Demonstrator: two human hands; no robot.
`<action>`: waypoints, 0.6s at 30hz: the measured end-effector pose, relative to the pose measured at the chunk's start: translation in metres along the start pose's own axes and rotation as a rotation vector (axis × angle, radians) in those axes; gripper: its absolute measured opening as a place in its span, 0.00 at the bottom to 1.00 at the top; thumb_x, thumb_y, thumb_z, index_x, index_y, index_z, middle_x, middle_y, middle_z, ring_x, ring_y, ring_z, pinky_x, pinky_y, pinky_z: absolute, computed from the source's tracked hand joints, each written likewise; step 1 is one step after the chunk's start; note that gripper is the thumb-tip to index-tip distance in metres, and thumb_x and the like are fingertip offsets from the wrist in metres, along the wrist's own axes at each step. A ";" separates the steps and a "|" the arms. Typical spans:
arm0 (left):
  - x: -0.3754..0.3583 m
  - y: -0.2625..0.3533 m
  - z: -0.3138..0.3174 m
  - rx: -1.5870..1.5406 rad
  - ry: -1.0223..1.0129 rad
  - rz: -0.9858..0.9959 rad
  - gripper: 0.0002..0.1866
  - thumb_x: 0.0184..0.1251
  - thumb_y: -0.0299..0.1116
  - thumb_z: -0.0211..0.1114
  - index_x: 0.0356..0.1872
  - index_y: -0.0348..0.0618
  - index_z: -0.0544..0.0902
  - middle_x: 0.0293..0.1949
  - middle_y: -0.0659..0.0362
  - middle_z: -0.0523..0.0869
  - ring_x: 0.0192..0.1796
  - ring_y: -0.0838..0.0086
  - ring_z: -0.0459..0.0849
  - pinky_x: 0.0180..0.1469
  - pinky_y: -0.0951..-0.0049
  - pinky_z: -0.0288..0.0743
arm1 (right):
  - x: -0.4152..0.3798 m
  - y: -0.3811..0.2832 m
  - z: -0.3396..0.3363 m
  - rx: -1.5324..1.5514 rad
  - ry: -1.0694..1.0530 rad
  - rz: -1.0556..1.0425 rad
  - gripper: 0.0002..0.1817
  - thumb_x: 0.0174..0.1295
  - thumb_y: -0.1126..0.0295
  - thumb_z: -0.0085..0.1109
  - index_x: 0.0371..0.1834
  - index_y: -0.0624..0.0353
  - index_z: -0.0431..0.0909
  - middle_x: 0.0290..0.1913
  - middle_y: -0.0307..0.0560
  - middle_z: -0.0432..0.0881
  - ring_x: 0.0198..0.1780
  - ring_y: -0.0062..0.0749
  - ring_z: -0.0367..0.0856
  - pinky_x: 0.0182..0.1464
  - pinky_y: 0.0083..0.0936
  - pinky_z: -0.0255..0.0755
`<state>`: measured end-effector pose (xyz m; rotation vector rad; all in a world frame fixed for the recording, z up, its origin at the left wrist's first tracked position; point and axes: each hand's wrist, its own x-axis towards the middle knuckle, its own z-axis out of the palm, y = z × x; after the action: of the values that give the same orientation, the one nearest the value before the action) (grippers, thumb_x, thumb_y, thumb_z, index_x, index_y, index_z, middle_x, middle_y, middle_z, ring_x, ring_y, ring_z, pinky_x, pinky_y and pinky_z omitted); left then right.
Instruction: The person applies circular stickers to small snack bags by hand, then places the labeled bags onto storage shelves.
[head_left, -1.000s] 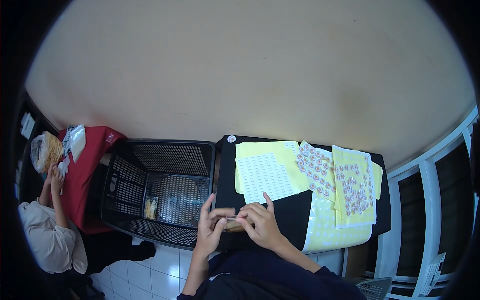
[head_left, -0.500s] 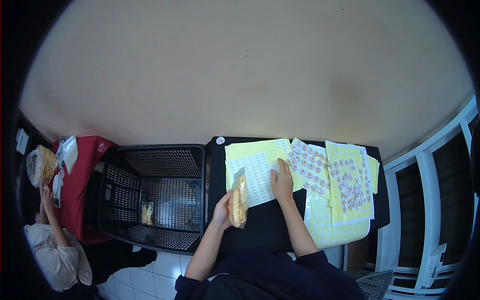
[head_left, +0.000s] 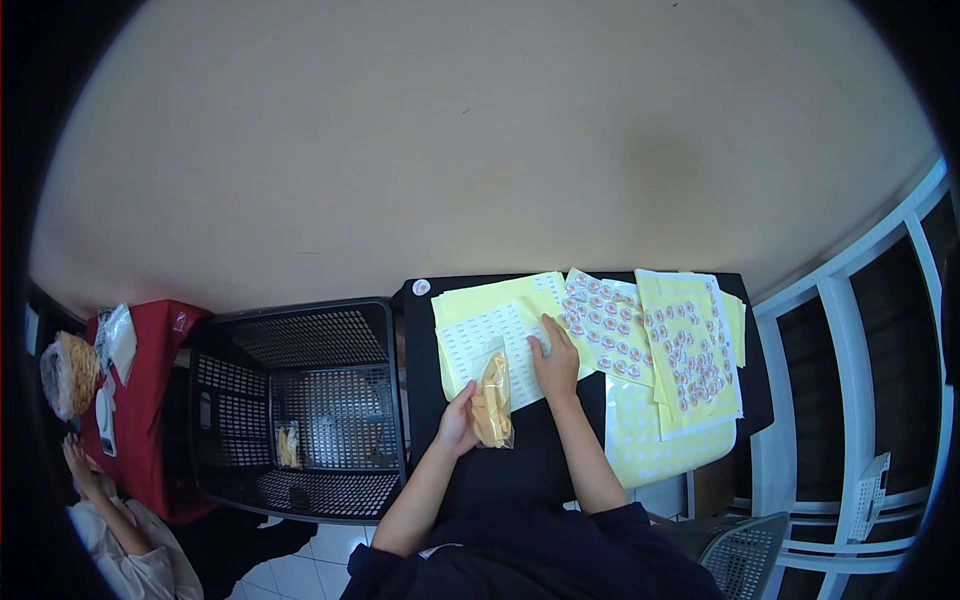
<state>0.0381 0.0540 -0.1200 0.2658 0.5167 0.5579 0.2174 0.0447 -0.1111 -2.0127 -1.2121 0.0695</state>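
Note:
My left hand [head_left: 459, 425] is closed on the side of a clear plastic pouch of yellow-brown snack sticks [head_left: 492, 400]. The pouch stands nearly upright in view, its top overlapping a white sheet of small printed labels [head_left: 480, 340]. On the right part of that sheet rests my right hand [head_left: 557, 365], its thumb and forefinger apart; I cannot make out any label on its fingertips. Yellow backing sheets [head_left: 455, 303] lie beneath the label sheet. Beside my right hand are yellow sheets with round logo stickers [head_left: 605, 318], partly overlapped by another sticker sheet [head_left: 690, 350].
Left of my black-covered table [head_left: 425, 345] stands a black plastic crate [head_left: 345, 318] with a small snack pouch [head_left: 288, 445] inside. Farther left, a co-worker's hand [head_left: 78, 462] is by a red-covered table [head_left: 140, 420] holding a large snack bag [head_left: 70, 375]. A single round sticker [head_left: 421, 287] sits at my table's corner.
The pouch in my left hand has shifted right, closer to my right hand, and turned to show its broad side. The co-worker's hand has moved down from the large bag. The view has shifted slightly.

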 end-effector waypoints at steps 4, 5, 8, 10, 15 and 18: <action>0.000 0.000 0.002 0.021 -0.018 0.002 0.23 0.67 0.42 0.41 0.57 0.39 0.61 0.51 0.53 0.72 0.51 0.67 0.72 0.54 0.66 0.66 | 0.001 0.001 0.000 0.037 0.015 0.004 0.19 0.51 0.69 0.57 0.48 0.61 0.71 0.48 0.55 0.74 0.51 0.45 0.72 0.51 0.30 0.67; 0.000 0.000 0.001 0.013 -0.016 0.005 0.23 0.67 0.42 0.41 0.57 0.39 0.61 0.51 0.53 0.72 0.51 0.67 0.72 0.54 0.66 0.66 | 0.001 0.001 0.001 0.044 0.037 -0.019 0.18 0.49 0.71 0.58 0.45 0.63 0.72 0.47 0.56 0.75 0.49 0.45 0.73 0.51 0.30 0.67; 0.001 -0.001 -0.002 0.000 -0.046 -0.003 0.23 0.67 0.42 0.41 0.58 0.39 0.60 0.52 0.53 0.71 0.51 0.67 0.72 0.54 0.66 0.66 | 0.001 0.000 0.000 0.046 0.052 -0.044 0.17 0.48 0.72 0.59 0.42 0.64 0.74 0.45 0.56 0.76 0.48 0.45 0.74 0.50 0.30 0.67; 0.002 -0.001 -0.005 -0.007 -0.078 -0.013 0.23 0.67 0.42 0.41 0.58 0.39 0.60 0.52 0.53 0.71 0.51 0.67 0.72 0.54 0.66 0.66 | 0.002 -0.006 -0.003 0.043 0.042 -0.046 0.16 0.48 0.72 0.59 0.42 0.64 0.75 0.44 0.56 0.76 0.48 0.45 0.74 0.50 0.30 0.67; 0.001 0.000 0.000 0.008 -0.055 -0.007 0.23 0.67 0.43 0.41 0.58 0.40 0.59 0.51 0.53 0.71 0.51 0.67 0.72 0.53 0.66 0.67 | 0.003 -0.009 -0.004 0.007 0.043 -0.026 0.14 0.48 0.71 0.58 0.39 0.63 0.76 0.43 0.54 0.77 0.47 0.45 0.74 0.49 0.30 0.68; 0.002 -0.001 -0.001 0.002 -0.066 0.002 0.23 0.67 0.43 0.40 0.58 0.41 0.59 0.51 0.53 0.71 0.51 0.66 0.73 0.52 0.65 0.67 | 0.004 -0.007 -0.003 0.010 0.044 -0.015 0.12 0.48 0.71 0.58 0.37 0.62 0.76 0.42 0.53 0.77 0.46 0.44 0.75 0.48 0.30 0.68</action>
<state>0.0392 0.0543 -0.1222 0.2857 0.4529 0.5484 0.2159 0.0477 -0.1029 -1.9863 -1.1968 0.0242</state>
